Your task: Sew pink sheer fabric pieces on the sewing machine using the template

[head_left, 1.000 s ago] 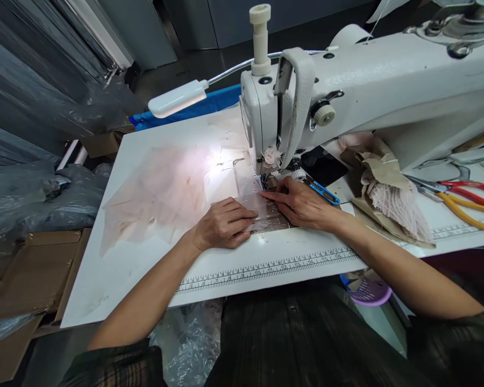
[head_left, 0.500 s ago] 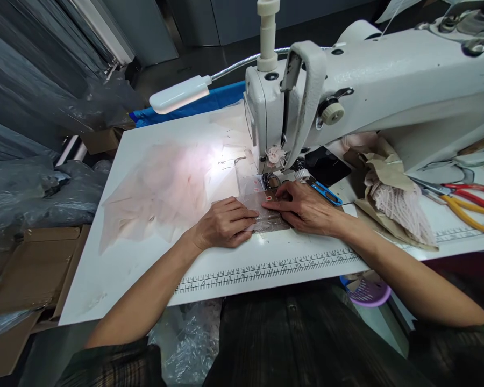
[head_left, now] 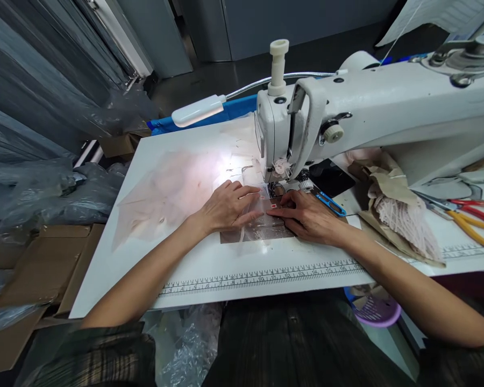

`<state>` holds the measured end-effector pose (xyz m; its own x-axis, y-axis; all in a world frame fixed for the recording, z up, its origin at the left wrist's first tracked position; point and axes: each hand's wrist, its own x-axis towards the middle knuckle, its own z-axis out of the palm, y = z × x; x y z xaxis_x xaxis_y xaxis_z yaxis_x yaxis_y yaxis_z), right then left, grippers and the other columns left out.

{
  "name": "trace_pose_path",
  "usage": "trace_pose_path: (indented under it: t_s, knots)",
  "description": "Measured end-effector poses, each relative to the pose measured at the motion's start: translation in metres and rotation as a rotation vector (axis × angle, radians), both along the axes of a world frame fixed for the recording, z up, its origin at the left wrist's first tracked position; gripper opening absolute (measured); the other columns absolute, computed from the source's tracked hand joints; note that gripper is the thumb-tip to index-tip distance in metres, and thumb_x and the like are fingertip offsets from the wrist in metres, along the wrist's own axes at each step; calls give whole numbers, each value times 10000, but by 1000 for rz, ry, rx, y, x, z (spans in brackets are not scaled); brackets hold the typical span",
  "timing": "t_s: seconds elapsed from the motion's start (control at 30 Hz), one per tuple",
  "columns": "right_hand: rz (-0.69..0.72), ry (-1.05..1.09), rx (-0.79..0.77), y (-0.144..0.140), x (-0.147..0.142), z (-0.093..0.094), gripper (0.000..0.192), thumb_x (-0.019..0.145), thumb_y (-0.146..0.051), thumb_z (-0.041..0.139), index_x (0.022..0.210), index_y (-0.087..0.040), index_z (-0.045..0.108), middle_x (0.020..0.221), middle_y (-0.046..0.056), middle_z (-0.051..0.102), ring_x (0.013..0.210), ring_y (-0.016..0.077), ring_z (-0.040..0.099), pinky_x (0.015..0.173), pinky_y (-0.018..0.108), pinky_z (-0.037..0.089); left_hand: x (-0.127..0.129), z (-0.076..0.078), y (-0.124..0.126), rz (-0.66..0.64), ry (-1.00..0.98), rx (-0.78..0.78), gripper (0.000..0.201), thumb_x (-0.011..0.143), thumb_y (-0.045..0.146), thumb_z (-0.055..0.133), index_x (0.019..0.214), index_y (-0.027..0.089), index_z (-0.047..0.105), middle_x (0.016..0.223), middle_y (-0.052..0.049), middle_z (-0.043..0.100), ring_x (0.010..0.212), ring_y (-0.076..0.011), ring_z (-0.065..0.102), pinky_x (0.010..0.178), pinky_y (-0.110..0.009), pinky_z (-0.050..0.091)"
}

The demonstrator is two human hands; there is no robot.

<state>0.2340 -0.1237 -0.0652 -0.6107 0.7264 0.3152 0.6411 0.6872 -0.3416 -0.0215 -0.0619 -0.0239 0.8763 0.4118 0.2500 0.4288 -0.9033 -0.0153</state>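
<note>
In the head view, the sewing machine (head_left: 347, 113) is the landmark. Just in front of its needle end, the left hand (head_left: 226, 207) and the right hand (head_left: 306, 215) lie flat with fingers spread, fingertips nearly meeting, both pressing a clear sheer fabric piece (head_left: 258, 228) onto the white table (head_left: 116, 258); neither hand grips anything. A small red tag (head_left: 273, 205) sits on the fabric beneath the needle. Blue thread snips (head_left: 326, 203) lie beside the right hand. Left of the machine, pink tulle (head_left: 165, 188) spreads under the lamp (head_left: 199, 110). Red and yellow scissors (head_left: 471, 217) lie under the machine's arm.
</note>
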Motion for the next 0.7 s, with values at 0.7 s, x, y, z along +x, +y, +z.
trace_pose_path:
  t_s: [0.7]
  knots:
    - [14,-11,-6,2,0,2,359,902,-229,558,1240,-293,660,1107,115,563,989,285,525,841,442,446,5,1,7,75,-82,16,265,949,381,497,1043,158,605,1186,-110,618,978,-229,579,811,-375,446]
